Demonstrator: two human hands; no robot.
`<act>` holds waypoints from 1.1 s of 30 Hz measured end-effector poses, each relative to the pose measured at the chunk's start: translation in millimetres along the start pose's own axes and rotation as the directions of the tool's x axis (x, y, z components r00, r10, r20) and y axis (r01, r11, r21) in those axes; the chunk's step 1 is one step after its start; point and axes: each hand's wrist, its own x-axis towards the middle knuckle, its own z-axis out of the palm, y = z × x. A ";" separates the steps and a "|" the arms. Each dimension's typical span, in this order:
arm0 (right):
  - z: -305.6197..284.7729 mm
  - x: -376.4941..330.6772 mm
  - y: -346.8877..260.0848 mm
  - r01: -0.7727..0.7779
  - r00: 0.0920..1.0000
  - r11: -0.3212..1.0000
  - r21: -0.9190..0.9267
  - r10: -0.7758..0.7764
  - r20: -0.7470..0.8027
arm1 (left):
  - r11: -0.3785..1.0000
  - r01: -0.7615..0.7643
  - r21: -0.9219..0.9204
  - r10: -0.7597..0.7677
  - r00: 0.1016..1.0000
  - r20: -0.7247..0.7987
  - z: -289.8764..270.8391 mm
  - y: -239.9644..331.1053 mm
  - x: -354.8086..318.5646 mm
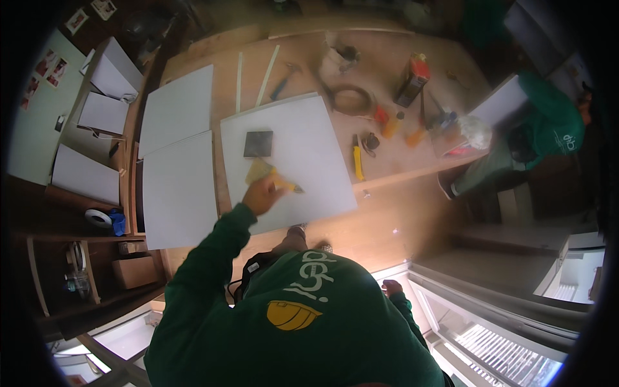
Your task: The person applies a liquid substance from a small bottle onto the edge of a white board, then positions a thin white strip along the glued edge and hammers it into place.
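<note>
My left hand point(261, 195) reaches over a white panel point(322, 151) at the near edge of the workbench. Its fingers are closed around a yellow hand tool point(284, 183) with a dark tip at the right. A flat, yellowish, wedge-shaped piece point(258, 170) shows just above the fingers; whether it belongs to the tool I cannot tell. Beyond it, a dark square block point(258, 144) lies on the same panel. My right hand point(390, 287) hangs low at my right side, away from the bench. It is small in view, and its fingers are not clear.
Two more white panels point(179, 177) lie on the left. A blue-handled hammer point(282, 84), pale strips point(240, 84), a tape roll point(352, 99), a yellow knife point(358, 161) and bottles point(392, 124) are on the bench point(412, 145). At right, a person in green point(551, 119) stands beside a white panel.
</note>
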 end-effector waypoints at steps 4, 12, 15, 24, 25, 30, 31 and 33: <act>-8.9 -33.1 -22.3 -0.137 0.986 0.991 0.005 0.137 -0.098 | 0.970 -0.215 0.117 0.223 0.973 -0.060 -17.6 -70.2 112.1; 4.7 -90.2 -39.1 -0.136 0.980 0.989 0.053 0.142 -0.138 | 0.973 0.088 0.214 -0.040 0.975 -0.219 -88.3 -250.1 427.5; 15.9 -129.3 -39.0 -0.203 0.952 0.977 0.056 0.211 -0.220 | 0.919 0.213 0.333 -0.094 0.936 -0.339 -54.7 -272.5 497.3; 61.4 -161.6 -24.6 0.403 0.861 0.434 -0.806 -0.477 0.174 | 0.531 0.330 0.780 -0.158 0.944 -0.291 -15.0 -280.6 562.7; 63.8 -165.1 -24.9 0.236 0.955 0.657 -0.716 -0.293 0.046 | 0.526 0.251 0.812 -0.146 0.968 -0.204 -12.6 -286.9 571.1; 81.7 -180.1 -73.3 -0.056 0.983 0.888 -0.456 -0.032 -0.182 | 0.542 0.288 0.790 -0.275 0.949 -0.157 34.0 -293.2 584.2; 86.3 -176.8 -80.1 0.007 0.982 0.895 -0.445 -0.091 -0.166 | 0.558 0.211 0.803 -0.150 0.977 -0.152 25.4 -307.9 592.1; 104.5 -152.9 -87.1 0.048 0.983 0.944 -0.325 -0.103 -0.154 | 0.526 0.156 0.836 0.005 0.983 -0.186 -42.3 -327.6 633.1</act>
